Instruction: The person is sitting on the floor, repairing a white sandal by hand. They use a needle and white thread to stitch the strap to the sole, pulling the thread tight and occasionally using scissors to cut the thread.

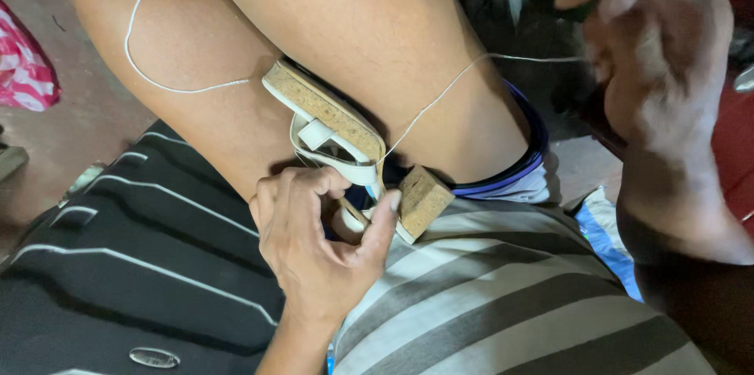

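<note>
The person sits with a sandal [345, 139] wedged between the thighs, sole side up, so the legs act as a clamp and leave both hands free. The sandal has a cork sole, white straps and a block heel that rests against the striped shirt [503, 304].

The left hand [314, 241] is closed on the heel end of the sandal: the thumb presses up beside the heel and the curled fingers hook over the white edge, which steadies the sandal against the pull of the thread [448, 92]. That thread leaves the sandal's edge just above the thumb and runs taut, up and to the right, to the right hand [652, 69].

The right hand is raised well away from the sandal and blurred; its fingers are bunched around the thread's end, drawing it tight. Whether it also pinches a needle cannot be told. A slack loop of the same thread lies across the left thigh [173, 37].

At the far left edge a pink and white bag [23, 61] sits on the floor.
</note>
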